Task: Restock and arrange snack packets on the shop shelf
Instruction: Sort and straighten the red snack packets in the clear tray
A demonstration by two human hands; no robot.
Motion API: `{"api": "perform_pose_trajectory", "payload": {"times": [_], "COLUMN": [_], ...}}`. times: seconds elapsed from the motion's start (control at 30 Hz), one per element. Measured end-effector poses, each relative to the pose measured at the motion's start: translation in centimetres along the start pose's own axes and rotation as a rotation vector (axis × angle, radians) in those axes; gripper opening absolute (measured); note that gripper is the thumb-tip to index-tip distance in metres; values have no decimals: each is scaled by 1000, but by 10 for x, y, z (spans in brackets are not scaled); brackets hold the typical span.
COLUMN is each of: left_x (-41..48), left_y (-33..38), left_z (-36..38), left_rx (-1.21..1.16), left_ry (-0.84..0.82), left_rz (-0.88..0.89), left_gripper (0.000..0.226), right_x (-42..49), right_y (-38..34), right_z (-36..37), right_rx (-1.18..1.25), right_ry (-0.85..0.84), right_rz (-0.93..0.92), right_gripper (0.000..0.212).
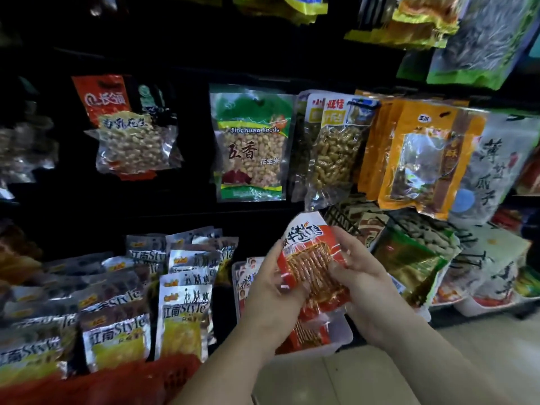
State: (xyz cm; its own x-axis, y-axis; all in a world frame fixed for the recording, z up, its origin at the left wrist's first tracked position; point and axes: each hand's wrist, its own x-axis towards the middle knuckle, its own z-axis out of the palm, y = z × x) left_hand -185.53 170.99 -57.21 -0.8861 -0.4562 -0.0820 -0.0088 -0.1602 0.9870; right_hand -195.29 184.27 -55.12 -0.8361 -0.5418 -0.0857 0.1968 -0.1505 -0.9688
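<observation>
A red snack packet [309, 258] with a clear window showing orange strips is held up in front of the shelf, tilted. My left hand [271, 290] grips its left edge, thumb on the front. My right hand [362, 276] grips its right side, fingers curled over the front. Below the hands a white bin [336, 343] holds more of the same red packets [309, 331]. Behind, further white-and-red packets [244, 276] stand upright.
Silver "Style" packets [184, 305] fill the lower left shelf. Peanut packets [251, 147] and an orange packet [423, 159] hang on hooks above. A green-gold packet [409, 258] lies in a wire basket at right. A red basket [117, 384] is at bottom left; tiled floor [321, 381] is below.
</observation>
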Motion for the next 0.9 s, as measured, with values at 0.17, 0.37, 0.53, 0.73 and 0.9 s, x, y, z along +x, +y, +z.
{"api": "perform_pose_trajectory", "payload": {"times": [0.17, 0.37, 0.53, 0.73, 0.9], "left_x": [-5, 12, 17, 29, 29], "left_y": [-3, -16, -20, -19, -11], "left_z": [4, 15, 45, 49, 32], "left_rx": [89, 391, 495, 396, 208], "left_ry": [30, 103, -45, -125, -142], "left_rz": [64, 69, 203, 116, -4], "left_gripper": [72, 66, 55, 56, 55], "right_x": [0, 5, 8, 11, 20], "right_y": [9, 27, 24, 27, 36], "right_z": [-10, -34, -51, -62, -68], "right_rx": [-339, -339, -27, 28, -250], "right_ry": [12, 115, 114, 16, 164], "right_rz": [-84, -147, -54, 81, -19], "right_gripper": [48, 52, 45, 30, 63]}}
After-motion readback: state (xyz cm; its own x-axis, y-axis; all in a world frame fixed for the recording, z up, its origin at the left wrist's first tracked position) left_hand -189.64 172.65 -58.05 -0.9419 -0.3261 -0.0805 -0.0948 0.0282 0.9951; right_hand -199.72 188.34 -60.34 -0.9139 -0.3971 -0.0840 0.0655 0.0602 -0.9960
